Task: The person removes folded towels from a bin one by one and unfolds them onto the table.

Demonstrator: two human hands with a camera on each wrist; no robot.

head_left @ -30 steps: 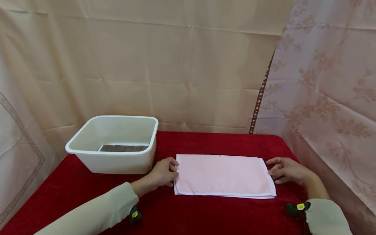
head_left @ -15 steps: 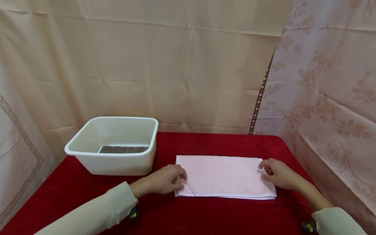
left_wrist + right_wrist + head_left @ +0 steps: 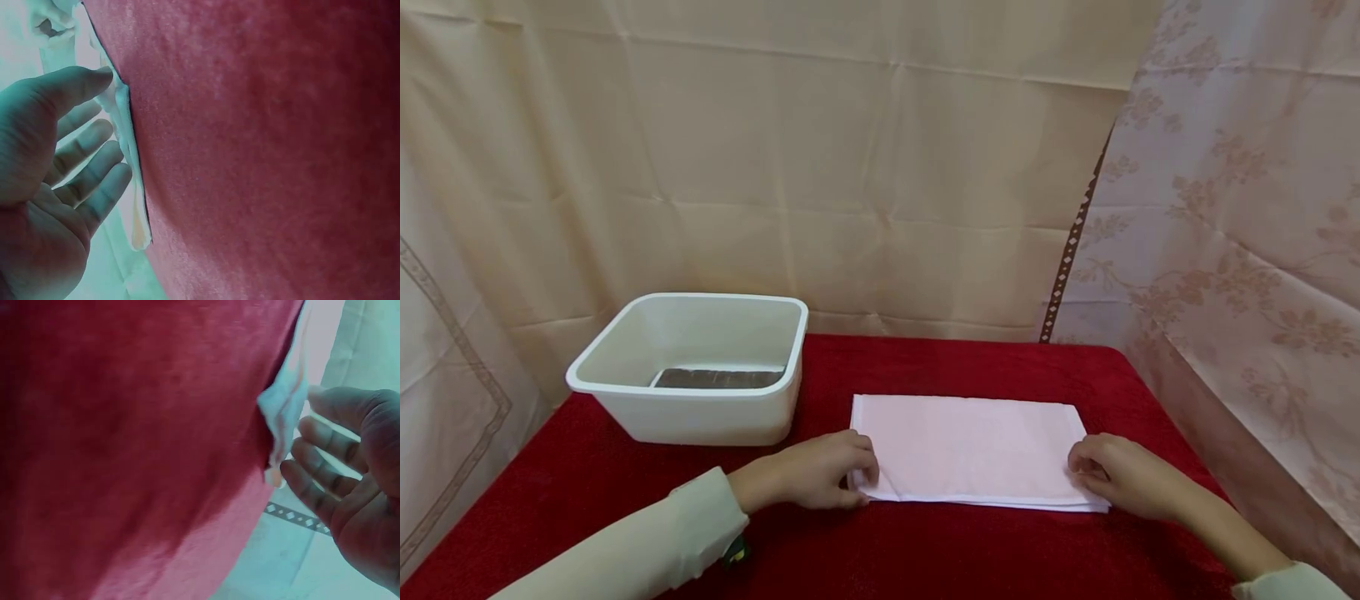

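Observation:
A folded pale pink towel [image 3: 970, 450] with white edges lies flat on the red cloth. At its near left corner, my left hand [image 3: 831, 471] touches the towel with loosely bent fingers. The left wrist view has the thumb and fingers [image 3: 94, 175] apart, beside the towel's layered edge [image 3: 125, 119]. Over the right end of the towel is my right hand [image 3: 1123, 475], its fingers slightly bent. In the right wrist view that thumb and the fingers [image 3: 315, 465] are spread beside a lifted-looking towel corner [image 3: 284, 403]; whether they press it cannot be told.
A white plastic basin [image 3: 700, 417] stands on the left of the table. Inside lies a flat dark brown item [image 3: 722, 379] with a pale border. Beige curtain [image 3: 880, 167] hangs behind the red-covered table [image 3: 970, 367], and a floral curtain [image 3: 1240, 208] runs along the right.
Both hands have come from the towel's side edges to its near corners, moving toward the front. The towel has stayed nearly in place, and the basin has not moved.

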